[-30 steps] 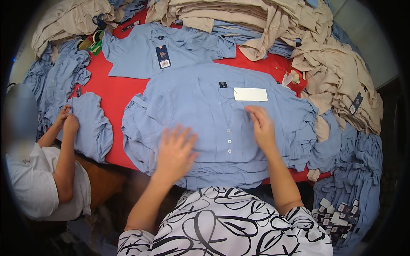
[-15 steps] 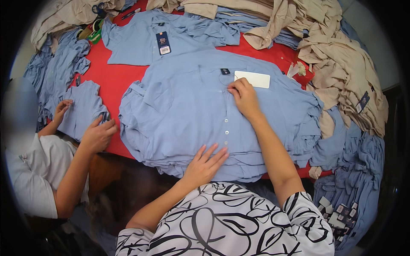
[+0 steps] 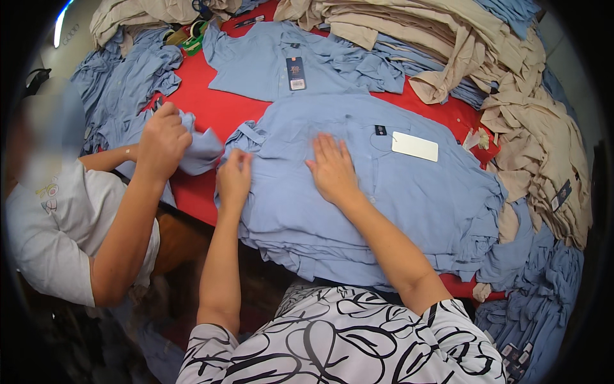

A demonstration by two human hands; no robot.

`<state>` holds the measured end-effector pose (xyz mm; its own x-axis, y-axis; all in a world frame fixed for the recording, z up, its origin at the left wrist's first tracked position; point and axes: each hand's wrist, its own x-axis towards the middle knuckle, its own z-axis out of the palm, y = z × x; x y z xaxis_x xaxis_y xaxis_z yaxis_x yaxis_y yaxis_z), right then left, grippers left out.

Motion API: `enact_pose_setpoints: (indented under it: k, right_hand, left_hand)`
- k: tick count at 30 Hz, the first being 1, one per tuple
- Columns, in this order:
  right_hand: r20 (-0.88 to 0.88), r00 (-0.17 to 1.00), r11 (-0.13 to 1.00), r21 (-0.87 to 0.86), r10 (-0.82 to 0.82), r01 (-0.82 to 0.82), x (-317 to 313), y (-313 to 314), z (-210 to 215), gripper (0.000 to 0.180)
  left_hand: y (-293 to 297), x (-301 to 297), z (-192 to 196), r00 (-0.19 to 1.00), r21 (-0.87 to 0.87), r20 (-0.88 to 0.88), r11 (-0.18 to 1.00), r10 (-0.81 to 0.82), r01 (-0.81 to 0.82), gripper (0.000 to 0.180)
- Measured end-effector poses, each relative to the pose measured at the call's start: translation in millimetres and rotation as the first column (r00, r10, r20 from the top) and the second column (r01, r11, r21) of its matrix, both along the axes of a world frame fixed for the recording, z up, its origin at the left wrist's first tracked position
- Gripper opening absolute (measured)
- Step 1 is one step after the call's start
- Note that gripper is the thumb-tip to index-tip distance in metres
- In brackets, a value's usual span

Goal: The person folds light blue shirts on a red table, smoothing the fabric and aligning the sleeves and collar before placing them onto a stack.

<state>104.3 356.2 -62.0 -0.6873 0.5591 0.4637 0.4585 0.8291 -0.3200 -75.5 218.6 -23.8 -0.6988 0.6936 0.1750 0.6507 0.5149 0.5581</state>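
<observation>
Light blue shirts lie stacked in front of me, the top shirt (image 3: 294,198) spread out with its button placket up. A blank white tag (image 3: 414,147) hangs on a thin loop by its dark neck label (image 3: 380,130). My right hand (image 3: 334,171) rests palm down on the upper chest, fingers spread and slightly blurred. At the shirt's left edge, just below a folded sleeve tab (image 3: 249,133), my left hand (image 3: 234,179) has its fingers pinched together on the fabric.
On my left, a co-worker's raised hand (image 3: 165,141) is close to a lifted blue garment (image 3: 203,152). Beyond the stack lies another blue shirt (image 3: 256,64) with a navy tag (image 3: 295,73) on the red table (image 3: 198,115). Beige garments (image 3: 531,141) are heaped at right.
My left hand has moved from the front hem to the shirt's left edge. My right hand has left the tag and flattened on the chest. The co-worker has lifted a blue garment.
</observation>
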Motion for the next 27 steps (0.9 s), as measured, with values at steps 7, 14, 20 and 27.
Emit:
enact_pose_setpoints:
  k: [7, 14, 20, 27]
  right_hand:
    - [0.082, 0.996, 0.998, 0.058, -0.034, 0.029, 4, 3, -12, 0.052]
    - [0.074, 0.997, 0.999, 0.024, -0.026, 0.024, 5, 6, -9, 0.052]
    - [0.092, 0.995, 0.999, 0.031, -0.04, 0.037, 4, 5, -13, 0.051]
    - [0.119, 0.993, 0.999, -0.031, -0.027, 0.031, 4, 6, -10, 0.055]
  left_hand:
    - [-21, -15, -22, 0.992, 0.03, -0.039, 0.993, 0.12, -0.118, 0.015]
    - [30, 31, 39, 0.828, 0.14, -0.298, 0.836, -0.475, 0.53, 0.028]
    - [36, 5, -17, 0.861, -0.262, -0.188, 0.869, -0.472, 0.419, 0.041]
    - [31, -11, -26, 0.907, -0.255, -0.055, 0.884, -0.417, 0.391, 0.043]
